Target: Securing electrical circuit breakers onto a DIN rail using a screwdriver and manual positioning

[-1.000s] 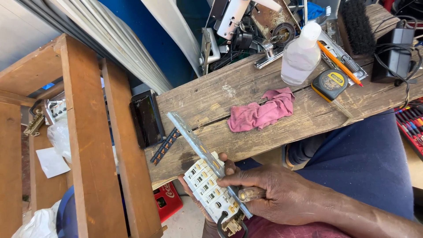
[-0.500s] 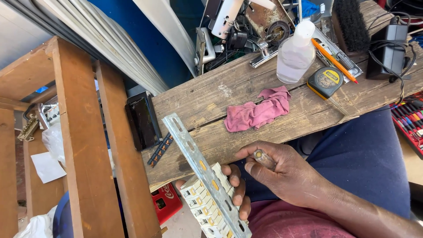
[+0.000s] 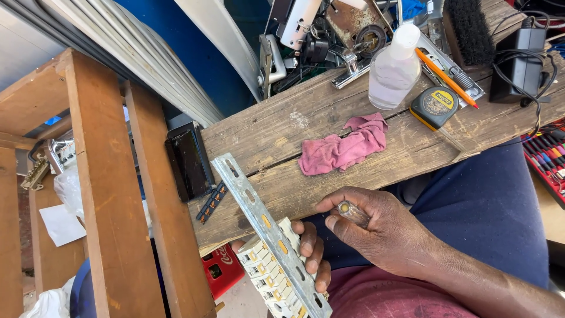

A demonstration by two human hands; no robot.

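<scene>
Left hand (image 3: pixel 306 250) fingers wrapped under grey slotted metal rail (image 3: pixel 268 227) carrying white breakers (image 3: pixel 268 277), steadied against weathered wooden plank (image 3: pixel 282 135); right hand (image 3: pixel 376 227) closed on clear screwdriver handle (image 3: pixel 352 212). Pink rag (image 3: pixel 344 144) nearby.

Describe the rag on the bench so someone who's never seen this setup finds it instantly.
Start at the weathered wooden plank bench. Near its middle, below the clear plastic bottle and left of the black-and-yellow tape measure, lies the crumpled pink cloth rag. It is the only soft, pink thing among hard tools.
</scene>
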